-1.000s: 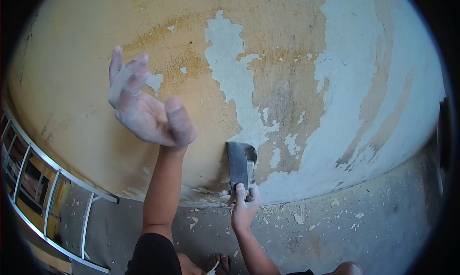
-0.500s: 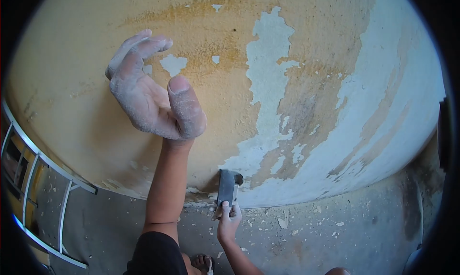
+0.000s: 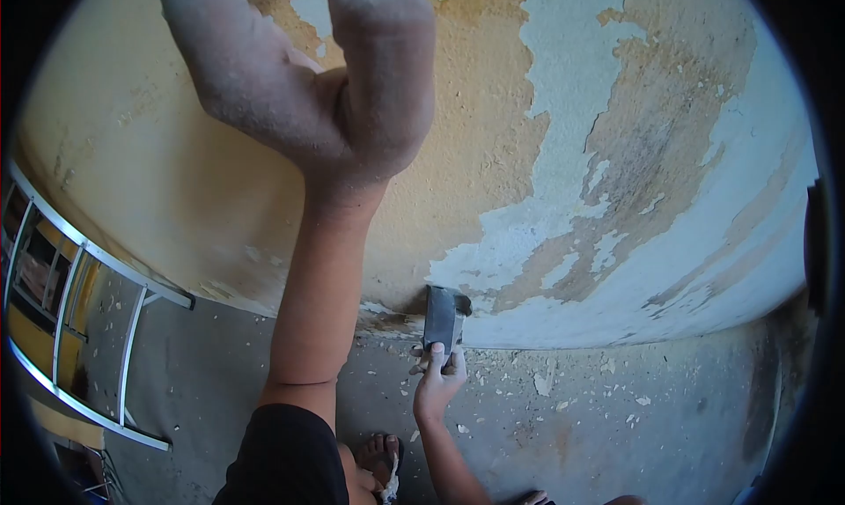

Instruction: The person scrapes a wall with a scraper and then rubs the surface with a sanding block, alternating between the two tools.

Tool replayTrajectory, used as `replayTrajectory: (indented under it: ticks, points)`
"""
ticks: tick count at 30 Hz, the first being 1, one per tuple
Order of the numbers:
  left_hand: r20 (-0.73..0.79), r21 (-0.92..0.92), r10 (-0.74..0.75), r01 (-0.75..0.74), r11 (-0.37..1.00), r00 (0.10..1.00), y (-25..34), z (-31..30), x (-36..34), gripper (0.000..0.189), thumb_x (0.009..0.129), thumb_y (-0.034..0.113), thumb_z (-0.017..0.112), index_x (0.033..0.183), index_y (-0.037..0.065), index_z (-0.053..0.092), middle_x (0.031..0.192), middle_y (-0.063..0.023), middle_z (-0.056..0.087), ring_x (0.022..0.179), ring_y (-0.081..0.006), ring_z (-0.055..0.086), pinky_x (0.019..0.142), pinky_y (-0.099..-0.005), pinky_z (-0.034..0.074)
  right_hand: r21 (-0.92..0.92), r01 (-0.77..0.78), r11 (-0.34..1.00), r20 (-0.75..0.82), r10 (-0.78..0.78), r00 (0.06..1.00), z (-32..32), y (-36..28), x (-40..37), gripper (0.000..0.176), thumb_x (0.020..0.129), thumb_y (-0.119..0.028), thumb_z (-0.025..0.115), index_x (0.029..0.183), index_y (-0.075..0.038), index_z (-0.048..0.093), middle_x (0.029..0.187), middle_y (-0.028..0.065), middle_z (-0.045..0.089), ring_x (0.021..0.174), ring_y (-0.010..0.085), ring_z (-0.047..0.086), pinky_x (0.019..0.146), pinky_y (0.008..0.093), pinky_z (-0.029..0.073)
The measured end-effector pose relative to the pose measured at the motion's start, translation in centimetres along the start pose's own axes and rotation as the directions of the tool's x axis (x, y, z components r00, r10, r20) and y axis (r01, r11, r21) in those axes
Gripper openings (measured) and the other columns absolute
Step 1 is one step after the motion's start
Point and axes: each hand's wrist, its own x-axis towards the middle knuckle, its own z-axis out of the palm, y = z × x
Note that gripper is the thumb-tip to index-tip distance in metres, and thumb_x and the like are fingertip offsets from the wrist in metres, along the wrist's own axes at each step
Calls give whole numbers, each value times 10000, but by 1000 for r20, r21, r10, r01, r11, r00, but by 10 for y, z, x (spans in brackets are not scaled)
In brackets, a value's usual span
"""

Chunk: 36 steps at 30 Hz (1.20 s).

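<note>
My left hand [image 3: 308, 91], pale with dust, is raised large in front of the yellow wall [image 3: 238, 179]. Thumb and fingers are spread apart; the fingertips are cut off at the top edge. Nothing shows between them. Lower down, my right hand [image 3: 440, 386] grips the lower end of a grey flat tool [image 3: 442, 318], thumb on its face. The tool's upper end is at the wall's base, beside peeling paint; contact is hard to tell. Pale blue patches [image 3: 568, 82] show among the yellow paint.
A metal ladder-like frame [image 3: 132, 355] stands at the lower left. Paint flakes [image 3: 543, 383] litter the grey floor [image 3: 581, 452]. A sandalled foot [image 3: 378, 452] is at the bottom. A dark object [image 3: 817, 245] stands at the right edge.
My left hand appears larger and higher, its fingertips now out of view. The wall patches have shifted right in the view. My right hand and the tool appear slightly higher and further right.
</note>
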Motion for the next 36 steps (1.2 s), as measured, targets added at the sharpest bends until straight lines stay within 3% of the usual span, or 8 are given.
replayTrajectory:
  ticks: [10,13,16,22,28,31,33,36]
  points:
    - [-66,-52,-124,121,991,990,35,10,12,408,854,175,479,1162,-91,509,1111,-152,532,986,-186,495,927,-367,420,80,-109,991,-5,110,994,14,-29,-30,275,992,-266,633,983,1,565,802,102,666,691,156,694,459,257,498]
    - [88,146,-74,60,987,993,24,-1,4,409,861,172,477,1167,-98,502,1111,-158,528,991,-192,491,921,-369,418,59,-42,997,8,42,999,17,-37,-22,273,991,-262,636,975,0,563,799,95,663,661,146,677,469,261,493]
    - [-29,-157,8,-13,988,1000,24,11,3,404,872,174,477,1163,-106,497,1101,-163,520,989,-197,485,920,-367,414,31,15,999,52,-17,999,3,-47,-8,293,1001,-291,614,984,-4,556,843,97,664,654,141,653,483,263,487]
    - [-31,9,43,-43,999,999,8,7,-2,378,824,105,481,1139,-102,510,1086,-151,529,975,-190,481,925,-364,411,-109,29,994,-10,-30,1000,-38,26,4,201,1009,-204,593,1013,-5,565,862,75,647,758,152,690,518,259,517]
    - [1,-121,12,-12,993,1000,37,12,9,391,812,102,471,1142,-105,510,1087,-151,533,977,-188,481,917,-359,411,-103,32,994,7,-31,999,-11,-26,-6,205,1012,-200,590,1002,4,575,808,80,651,645,125,638,483,245,487]
    - [3,-98,-3,3,995,1000,35,10,6,389,816,106,466,1140,-104,513,1092,-156,533,979,-188,482,919,-359,410,-34,28,999,10,-28,1000,-7,-8,-17,226,1009,-223,598,996,1,570,809,95,659,623,123,630,469,248,483]
    - [5,207,-97,94,974,995,33,12,5,390,818,113,467,1138,-104,518,1095,-159,532,982,-186,482,922,-361,408,-37,-66,997,-47,64,997,-9,9,-25,238,1007,-239,603,984,-5,565,803,100,655,609,127,628,466,253,487]
    - [-2,84,-60,60,995,998,36,16,12,402,817,109,461,1149,-112,507,1096,-169,528,988,-197,484,932,-373,404,-14,-50,999,-50,49,998,2,-3,-22,231,1004,-225,606,958,-3,566,774,92,658,589,102,602,462,250,491]
